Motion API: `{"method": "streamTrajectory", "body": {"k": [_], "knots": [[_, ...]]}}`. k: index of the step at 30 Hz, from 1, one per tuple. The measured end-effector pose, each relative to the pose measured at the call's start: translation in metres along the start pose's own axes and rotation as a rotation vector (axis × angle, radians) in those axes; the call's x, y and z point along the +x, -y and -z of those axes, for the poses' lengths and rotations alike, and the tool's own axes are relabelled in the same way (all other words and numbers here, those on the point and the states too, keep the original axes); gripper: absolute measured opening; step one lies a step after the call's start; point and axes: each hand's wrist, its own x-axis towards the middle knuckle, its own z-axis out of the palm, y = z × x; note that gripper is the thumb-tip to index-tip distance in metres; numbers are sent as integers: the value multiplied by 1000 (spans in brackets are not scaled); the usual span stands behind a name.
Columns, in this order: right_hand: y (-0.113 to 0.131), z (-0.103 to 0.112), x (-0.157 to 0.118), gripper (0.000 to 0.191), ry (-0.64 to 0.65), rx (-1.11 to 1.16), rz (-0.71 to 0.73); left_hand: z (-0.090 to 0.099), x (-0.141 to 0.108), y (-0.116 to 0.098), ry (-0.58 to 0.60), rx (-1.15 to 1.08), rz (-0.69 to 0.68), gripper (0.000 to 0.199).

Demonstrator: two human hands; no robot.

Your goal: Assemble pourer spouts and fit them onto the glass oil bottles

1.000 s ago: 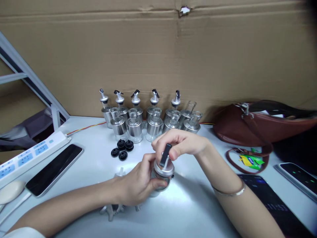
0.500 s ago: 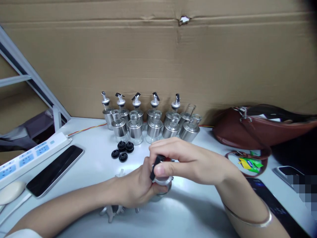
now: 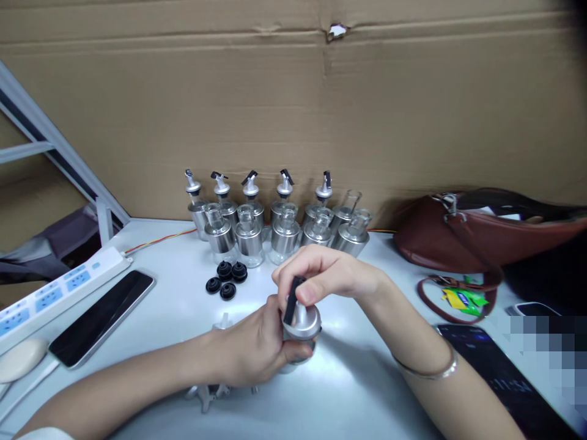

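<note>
My left hand (image 3: 254, 348) is wrapped around the neck of a glass oil bottle (image 3: 290, 368), which stands mostly hidden behind the fingers. On the bottle's mouth sits a silver pour spout (image 3: 306, 324) with a black flip lever. My right hand (image 3: 332, 275) grips that spout from above, thumb and fingers closed at its black lever. Under my left forearm lie several silver spout parts (image 3: 206, 397), partly covered. Just beyond the hands is a small cluster of black ribbed stoppers (image 3: 228, 290).
Behind stand two rows of steel-banded bottles (image 3: 250, 238), the back ones mostly capped with spouts. At left are a power strip (image 3: 103, 264) and a phone (image 3: 103, 318). A brown handbag (image 3: 426, 241), green-yellow packet (image 3: 463, 300) and dark phone (image 3: 509, 379) lie right. Cardboard (image 3: 229, 110) walls the back.
My right hand has lifted slightly and its wrist has swung left, uncovering more of the silver spout. The left hand keeps its hold on the bottle.
</note>
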Motion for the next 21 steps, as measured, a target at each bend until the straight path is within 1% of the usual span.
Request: {"method": "streamTrajectory", "body": {"k": [3, 6, 10, 13, 16, 21], "knots": [[-8, 3, 3, 35, 31, 104, 62, -5, -3, 8, -27, -56, -14, 29], [-18, 6, 6, 30, 52, 189, 126, -12, -5, 18, -85, -97, -63, 33], [-34, 7, 12, 37, 48, 239, 164, -18, -8, 25, -113, -94, -95, 30], [-44, 7, 16, 40, 53, 274, 193, -17, -10, 24, -98, -91, -94, 29], [-48, 7, 19, 42, 74, 286, 221, -14, -10, 21, -75, -92, -112, 27], [-52, 9, 22, 47, 89, 242, 251, -11, -4, 17, -89, -104, -209, 23]]}}
